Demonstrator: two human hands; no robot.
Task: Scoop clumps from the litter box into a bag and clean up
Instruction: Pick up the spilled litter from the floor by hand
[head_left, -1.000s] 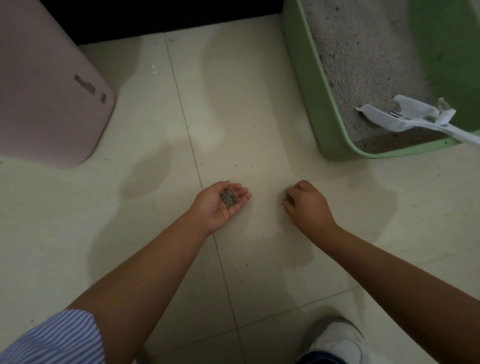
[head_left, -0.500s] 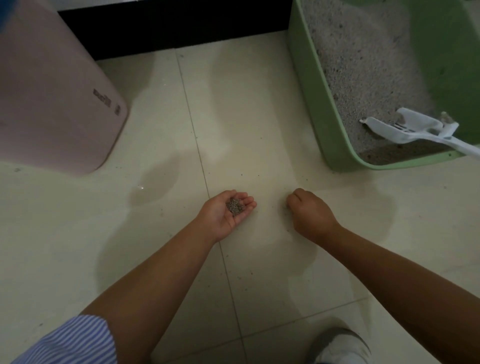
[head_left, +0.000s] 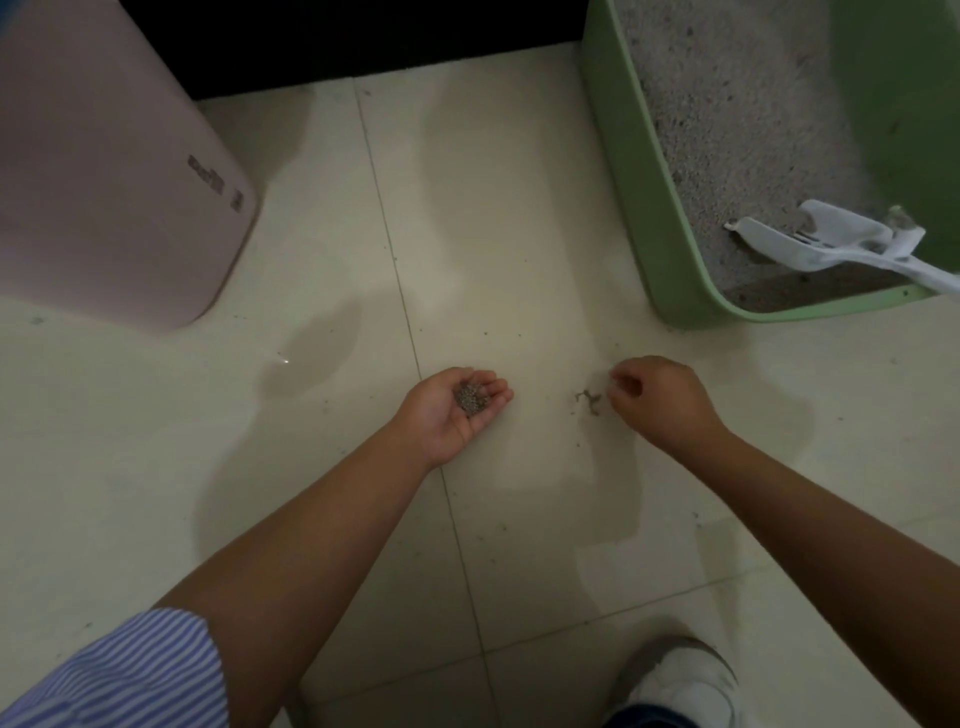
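My left hand (head_left: 447, 415) lies palm up and cupped just above the tiled floor, carrying a small heap of grey litter grains (head_left: 471, 399). To its right, my right hand (head_left: 662, 402) hovers knuckles up with its fingers curled; I see nothing held between the fingertips. A little smear of spilled litter (head_left: 588, 401) lies on the floor just left of those fingertips. The green litter box (head_left: 636, 208) stands at the upper right, filled with grey litter. A white scoop (head_left: 815, 244) rests in its near corner, its handle over the rim.
A pink bin (head_left: 104, 182) stands at the upper left. A dark strip (head_left: 363, 36) runs along the far floor edge. Scattered grains dot the tiles around the hands. My white shoe (head_left: 685, 680) is at the bottom right.
My right hand has lifted and drawn slightly right, uncovering a small smear of litter on the floor. The left hand keeps its cupped grains.
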